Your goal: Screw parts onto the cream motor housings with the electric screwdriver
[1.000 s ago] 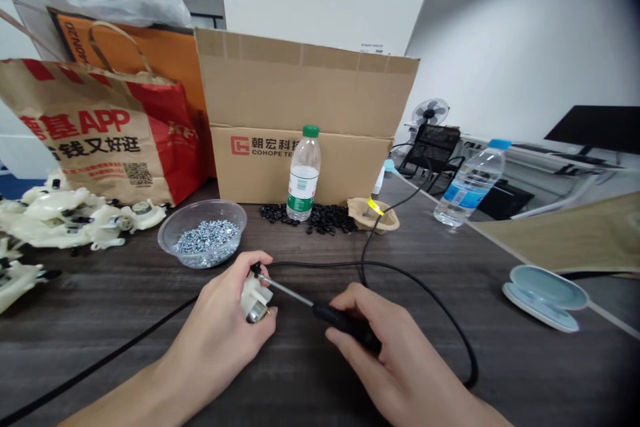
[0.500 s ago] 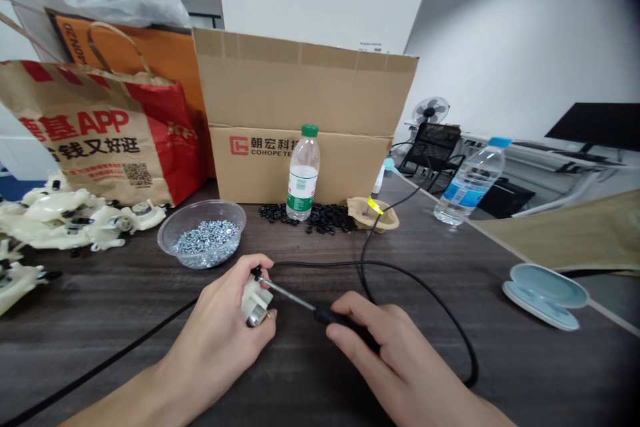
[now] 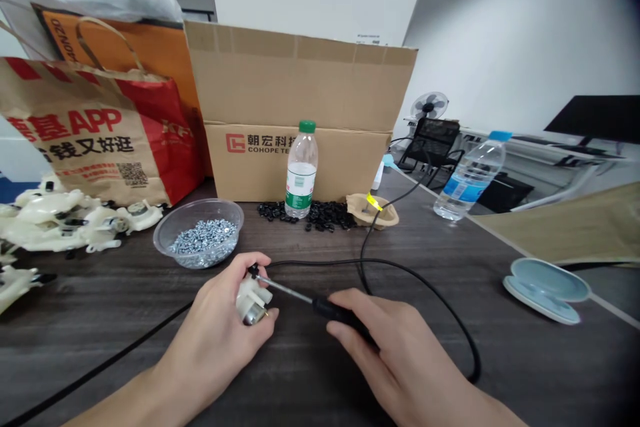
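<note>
My left hand (image 3: 225, 320) is closed around a small white plastic part (image 3: 250, 295) with a metal motor in it. A small black piece (image 3: 253, 271) sits at the part's upper end, by my left index finger. My right hand (image 3: 385, 340) grips the black handle of a screwdriver (image 3: 293, 292). Its shaft points left, and the tip meets the black piece. Just beyond my left hand stands a clear bowl (image 3: 165, 248) of small silver screws (image 3: 205, 240).
White plastic assemblies (image 3: 65, 220) lie at the left. Small black parts (image 3: 330, 215) surround a green-capped bottle (image 3: 301, 177), beside a cardboard tray (image 3: 387, 217). A black cable (image 3: 430, 287) loops behind my right hand. Another bottle (image 3: 465, 183) and an open pale-blue case (image 3: 545, 290) are at right.
The camera view has shifted slightly. Both hands keep their grips, and the screwdriver tip stays at the black piece.
</note>
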A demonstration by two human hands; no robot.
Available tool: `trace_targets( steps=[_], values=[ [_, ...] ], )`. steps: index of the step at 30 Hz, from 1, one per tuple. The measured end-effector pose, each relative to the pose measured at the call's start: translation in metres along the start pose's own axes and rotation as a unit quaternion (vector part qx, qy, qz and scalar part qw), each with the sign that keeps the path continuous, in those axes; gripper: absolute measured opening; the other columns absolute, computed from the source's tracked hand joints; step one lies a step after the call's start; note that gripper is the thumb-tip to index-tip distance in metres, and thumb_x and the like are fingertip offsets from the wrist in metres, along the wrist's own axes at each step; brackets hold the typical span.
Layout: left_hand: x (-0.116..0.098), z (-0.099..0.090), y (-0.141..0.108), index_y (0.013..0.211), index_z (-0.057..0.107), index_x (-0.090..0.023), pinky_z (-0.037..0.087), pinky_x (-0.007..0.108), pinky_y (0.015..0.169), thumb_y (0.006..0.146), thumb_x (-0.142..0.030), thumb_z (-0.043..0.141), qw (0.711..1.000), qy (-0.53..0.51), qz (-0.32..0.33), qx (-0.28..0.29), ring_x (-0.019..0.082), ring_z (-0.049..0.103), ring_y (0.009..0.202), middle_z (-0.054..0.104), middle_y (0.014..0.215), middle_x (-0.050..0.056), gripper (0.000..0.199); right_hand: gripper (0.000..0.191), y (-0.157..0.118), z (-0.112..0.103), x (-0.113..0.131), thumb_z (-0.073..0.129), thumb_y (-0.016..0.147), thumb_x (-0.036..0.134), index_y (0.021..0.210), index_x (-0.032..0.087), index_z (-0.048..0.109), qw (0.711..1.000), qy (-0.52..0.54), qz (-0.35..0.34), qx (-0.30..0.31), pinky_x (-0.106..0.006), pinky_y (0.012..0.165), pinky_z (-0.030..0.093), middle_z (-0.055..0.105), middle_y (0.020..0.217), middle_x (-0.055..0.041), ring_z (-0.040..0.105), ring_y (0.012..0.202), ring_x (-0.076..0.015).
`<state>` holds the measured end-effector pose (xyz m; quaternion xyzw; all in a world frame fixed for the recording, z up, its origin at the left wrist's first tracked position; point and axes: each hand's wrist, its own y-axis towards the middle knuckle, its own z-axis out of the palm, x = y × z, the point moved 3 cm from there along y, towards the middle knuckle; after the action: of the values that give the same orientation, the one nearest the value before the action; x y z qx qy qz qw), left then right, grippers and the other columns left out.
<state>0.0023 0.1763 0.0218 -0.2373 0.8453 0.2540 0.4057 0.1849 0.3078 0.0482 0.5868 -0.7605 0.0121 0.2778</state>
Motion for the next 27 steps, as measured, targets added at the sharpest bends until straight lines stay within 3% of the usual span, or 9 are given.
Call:
trace_targets(
  steps=[3, 7, 8, 11, 13, 16, 18, 22, 27],
  values=[
    [0.001, 0.001, -0.001, 0.121, 0.051, -0.032, 0.05, 0.031, 0.079, 0.08, -0.016, 0.064, 1.0, 0.005, 0.014, 0.002, 0.015, 0.066, 0.08, 0.066, 0.1, -0.006, 0.046, 0.031, 0.002, 0.002, 0.005, 0.038, 0.109, 0.029, 0.092, 0.023, 0.063, 0.998, 0.016, 0.042, 0.052, -0.028, 0.067, 0.051, 0.069, 0.08, -0.0014, 0.068, 0.074, -0.0187],
    [0.003, 0.001, -0.001, 0.121, 0.052, -0.031, 0.051, 0.032, 0.078, 0.079, -0.018, 0.066, 1.0, -0.011, -0.007, -0.005, 0.016, 0.067, 0.08, 0.066, 0.1, -0.005, 0.047, 0.006, 0.0, 0.008, 0.002, 0.053, 0.099, 0.025, 0.103, 0.025, 0.057, 0.99, 0.051, 0.11, 0.076, -0.029, 0.07, 0.052, 0.07, 0.089, 0.0006, 0.069, 0.083, -0.02],
    [0.003, 0.001, -0.001, 0.121, 0.052, -0.031, 0.051, 0.031, 0.077, 0.078, -0.019, 0.067, 1.0, -0.015, -0.012, -0.007, 0.016, 0.067, 0.079, 0.066, 0.1, -0.005, 0.047, 0.011, -0.001, 0.009, 0.001, 0.055, 0.096, 0.023, 0.107, 0.025, 0.055, 0.99, 0.054, 0.112, 0.067, -0.028, 0.068, 0.052, 0.07, 0.092, -0.0002, 0.07, 0.085, -0.0203],
    [0.003, 0.0, -0.002, 0.121, 0.052, -0.031, 0.051, 0.031, 0.077, 0.078, -0.019, 0.068, 1.0, -0.01, -0.012, -0.016, 0.016, 0.067, 0.079, 0.066, 0.1, -0.005, 0.047, 0.015, -0.003, 0.005, 0.0, 0.049, 0.099, 0.023, 0.111, 0.025, 0.056, 0.997, 0.046, 0.059, 0.012, -0.029, 0.067, 0.053, 0.072, 0.1, -0.0029, 0.071, 0.087, -0.0206],
    [0.003, -0.001, -0.002, 0.121, 0.052, -0.032, 0.051, 0.031, 0.077, 0.079, -0.02, 0.067, 1.0, -0.001, -0.004, -0.02, 0.016, 0.067, 0.079, 0.067, 0.101, -0.005, 0.046, 0.017, -0.003, -0.001, 0.003, 0.044, 0.103, 0.026, 0.109, 0.025, 0.06, 0.999, 0.03, 0.02, -0.013, -0.031, 0.068, 0.053, 0.072, 0.093, -0.0025, 0.071, 0.08, -0.0204],
    [0.002, 0.0, -0.004, 0.121, 0.053, -0.032, 0.052, 0.031, 0.077, 0.08, -0.02, 0.066, 1.0, 0.011, 0.009, -0.02, 0.016, 0.068, 0.08, 0.067, 0.103, -0.005, 0.045, 0.033, 0.0, -0.006, 0.008, 0.036, 0.108, 0.033, 0.091, 0.024, 0.062, 0.999, 0.036, 0.033, 0.009, -0.031, 0.063, 0.052, 0.067, 0.075, -0.0011, 0.068, 0.067, -0.0198],
    [0.002, 0.001, -0.005, 0.121, 0.053, -0.033, 0.053, 0.031, 0.077, 0.079, -0.02, 0.066, 1.0, 0.01, 0.012, -0.022, 0.016, 0.069, 0.081, 0.068, 0.103, -0.005, 0.045, 0.041, 0.002, -0.005, 0.008, 0.032, 0.109, 0.036, 0.081, 0.024, 0.06, 0.996, 0.061, 0.063, 0.034, -0.03, 0.065, 0.052, 0.066, 0.072, -0.0006, 0.068, 0.07, -0.0193],
    [0.0, 0.002, -0.005, 0.119, 0.054, -0.03, 0.054, 0.03, 0.075, 0.077, -0.022, 0.068, 0.999, -0.02, -0.012, -0.024, 0.017, 0.069, 0.081, 0.069, 0.1, -0.004, 0.046, 0.011, 0.0, 0.0, 0.003, 0.051, 0.1, 0.031, 0.103, 0.026, 0.061, 0.993, 0.081, 0.083, 0.007, -0.029, 0.07, 0.054, 0.07, 0.093, -0.0003, 0.07, 0.089, -0.02],
    [-0.001, -0.001, -0.005, 0.121, 0.055, -0.03, 0.055, 0.029, 0.073, 0.077, -0.024, 0.069, 0.999, -0.023, -0.018, -0.043, 0.017, 0.07, 0.081, 0.07, 0.1, -0.003, 0.046, 0.016, -0.003, 0.001, 0.0, 0.048, 0.103, 0.021, 0.113, 0.026, 0.06, 0.998, 0.019, -0.018, -0.058, -0.031, 0.076, 0.054, 0.071, 0.103, -0.0022, 0.069, 0.089, -0.019]
  ],
)
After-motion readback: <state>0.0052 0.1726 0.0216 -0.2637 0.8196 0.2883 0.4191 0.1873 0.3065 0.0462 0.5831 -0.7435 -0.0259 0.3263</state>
